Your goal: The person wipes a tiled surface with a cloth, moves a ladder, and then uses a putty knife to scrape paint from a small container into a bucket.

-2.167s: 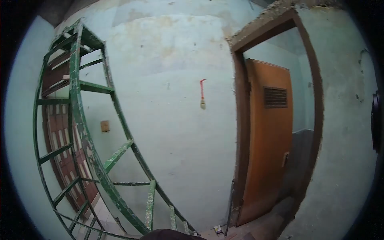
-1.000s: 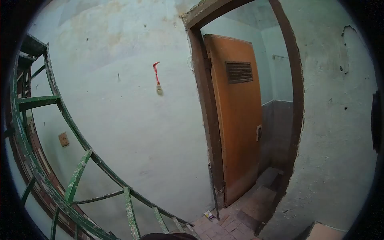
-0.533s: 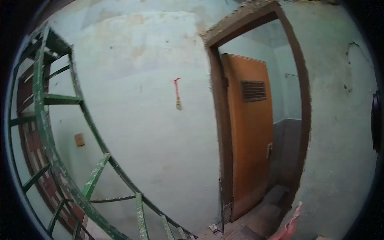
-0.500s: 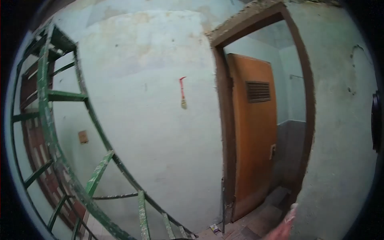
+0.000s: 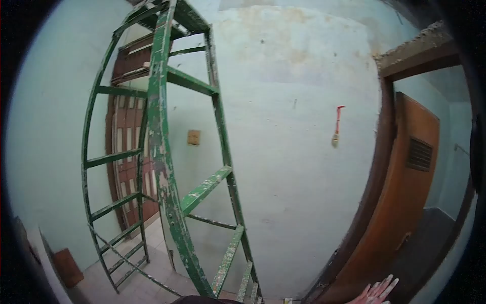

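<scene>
My right hand (image 5: pixel 375 292) shows at the bottom right edge, fingers stretched out and streaked with something white. It holds nothing that I can see. Behind it, nearest in the view, is the orange-brown door (image 5: pixel 390 202), standing ajar in a dark brown frame (image 5: pixel 372 202). My left hand is out of view. A green stepladder (image 5: pixel 161 131), spattered with white paint, stands spread open on the left. On the pale wall (image 5: pixel 283 192) a paintbrush (image 5: pixel 335 139) with a red handle hangs bristles down.
Beyond the ladder is a reddish-brown door with pale panels (image 5: pixel 132 137). A small brown box (image 5: pixel 194 137) is fixed to the wall. At the lower left a brown board (image 5: pixel 67 267) leans near the tiled floor (image 5: pixel 157 248). The right door frame has rough, broken plaster above.
The view has swung left, so the ladder, brush and doorway sit further right. My right hand, blurred before, now shows its spread fingers at the bottom edge.
</scene>
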`<action>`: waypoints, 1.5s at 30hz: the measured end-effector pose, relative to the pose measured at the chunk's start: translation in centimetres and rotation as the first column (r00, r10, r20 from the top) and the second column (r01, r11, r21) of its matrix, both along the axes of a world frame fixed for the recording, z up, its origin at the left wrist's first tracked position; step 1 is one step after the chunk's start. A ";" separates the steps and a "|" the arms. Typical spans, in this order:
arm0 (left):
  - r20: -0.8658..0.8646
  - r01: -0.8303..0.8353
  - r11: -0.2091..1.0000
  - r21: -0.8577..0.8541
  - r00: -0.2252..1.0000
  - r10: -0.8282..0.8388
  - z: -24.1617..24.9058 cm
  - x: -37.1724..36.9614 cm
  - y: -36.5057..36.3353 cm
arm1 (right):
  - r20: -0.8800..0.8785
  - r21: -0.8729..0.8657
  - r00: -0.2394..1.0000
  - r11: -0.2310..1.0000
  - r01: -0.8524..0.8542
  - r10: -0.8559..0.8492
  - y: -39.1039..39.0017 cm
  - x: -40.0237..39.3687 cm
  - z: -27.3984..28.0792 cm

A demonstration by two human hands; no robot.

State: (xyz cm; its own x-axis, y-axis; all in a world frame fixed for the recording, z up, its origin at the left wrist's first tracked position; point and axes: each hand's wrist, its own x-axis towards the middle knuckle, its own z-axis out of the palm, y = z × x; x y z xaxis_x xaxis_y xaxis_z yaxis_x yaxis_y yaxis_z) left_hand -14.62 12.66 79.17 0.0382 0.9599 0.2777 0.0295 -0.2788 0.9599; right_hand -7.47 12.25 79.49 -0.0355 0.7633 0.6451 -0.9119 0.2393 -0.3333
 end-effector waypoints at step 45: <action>0.122 -0.452 0.654 0.607 0.866 0.485 -2.2 -2.7 8.5 | 0.227 0.871 0.917 0.489 -0.041 -0.328 6.0 -9.1 -1.5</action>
State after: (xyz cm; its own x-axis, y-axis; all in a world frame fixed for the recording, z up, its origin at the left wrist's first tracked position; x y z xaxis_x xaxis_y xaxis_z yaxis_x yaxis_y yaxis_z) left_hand -17.27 21.13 76.93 -0.3407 0.4849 0.8055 0.3581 -0.7253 0.5880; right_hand -16.57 18.23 78.03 -0.3196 -0.1367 0.9376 -0.7138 0.6856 -0.1434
